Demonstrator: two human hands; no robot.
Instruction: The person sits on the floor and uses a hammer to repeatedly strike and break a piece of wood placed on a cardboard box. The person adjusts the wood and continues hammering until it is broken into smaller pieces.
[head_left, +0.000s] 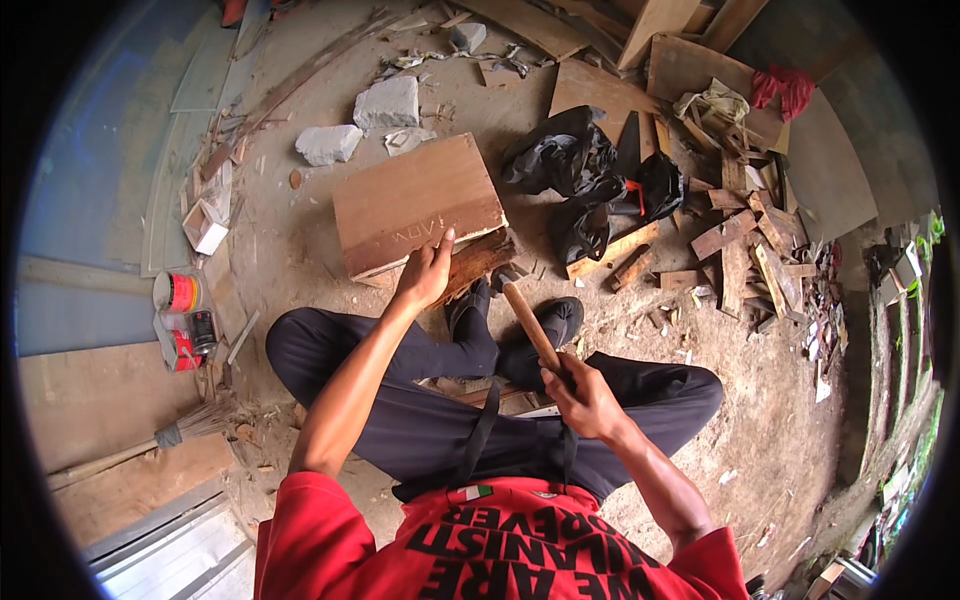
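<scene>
On the ground before my feet sits a wooden box [415, 195] with a reddish-brown panel on top and marks scratched near its close edge. My left hand [427, 272] grips that near edge, its index finger reaching up over the rim and the other fingers curled. A rough, darker strip of wood [475, 262] shows along the box's near right side. In my right hand [588, 402] is a hammer [530, 322], held by the lower part of its wooden handle. The hammer's dark head is close to the box's near right corner, and whether they touch I cannot tell.
Black plastic bags [565, 155] lie right of the box, with heaped wood offcuts [735, 240] beyond. Broken white blocks [387, 103] rest behind it. Along the left wall are cans [178, 292] and a broom [185, 428]. My shoes [560, 320] are just below the box.
</scene>
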